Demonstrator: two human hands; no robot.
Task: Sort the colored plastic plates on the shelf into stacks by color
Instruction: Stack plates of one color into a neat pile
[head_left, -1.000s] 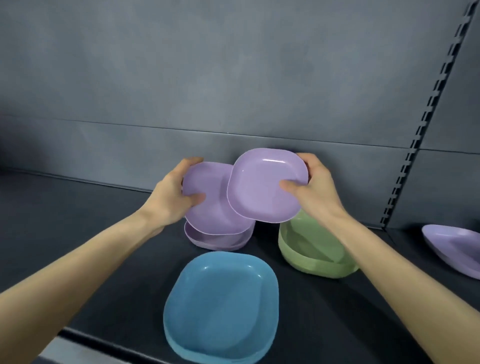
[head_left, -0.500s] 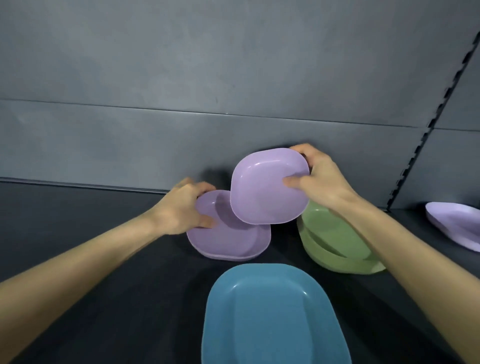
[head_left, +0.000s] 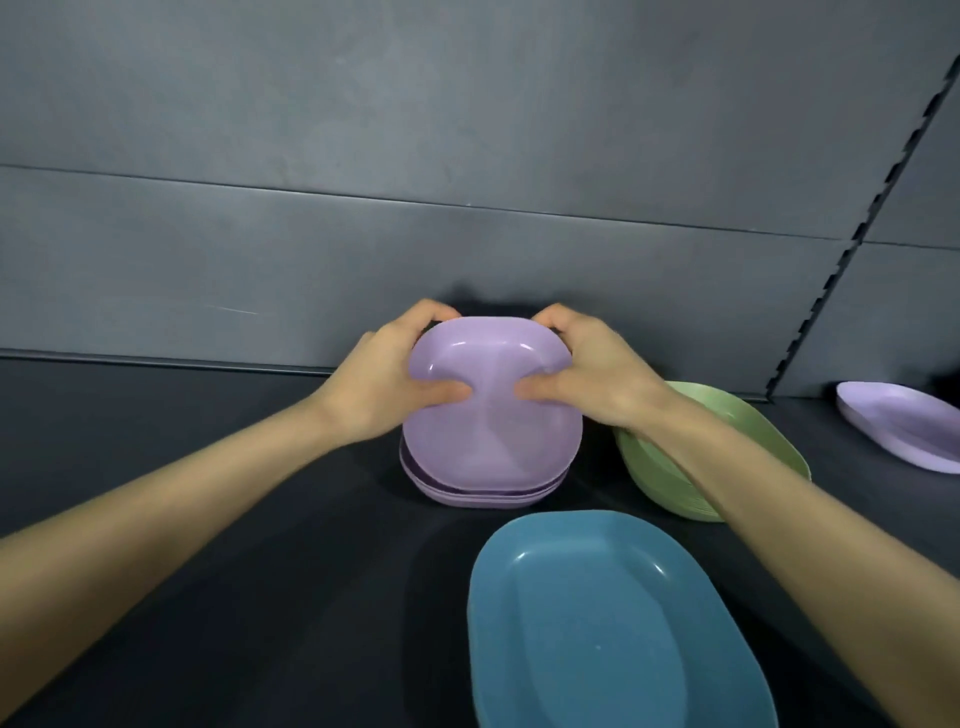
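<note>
Both hands grip the top purple plate.

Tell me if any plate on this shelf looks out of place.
Yes: one lilac plastic plate lies alone at the far right, beyond the green plastic plates, apart from the stack of purple plastic plates where it belongs.

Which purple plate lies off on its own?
The lone purple plate at far right, beyond the green stack; the others form the purple stack held by left hand and right hand.
</note>
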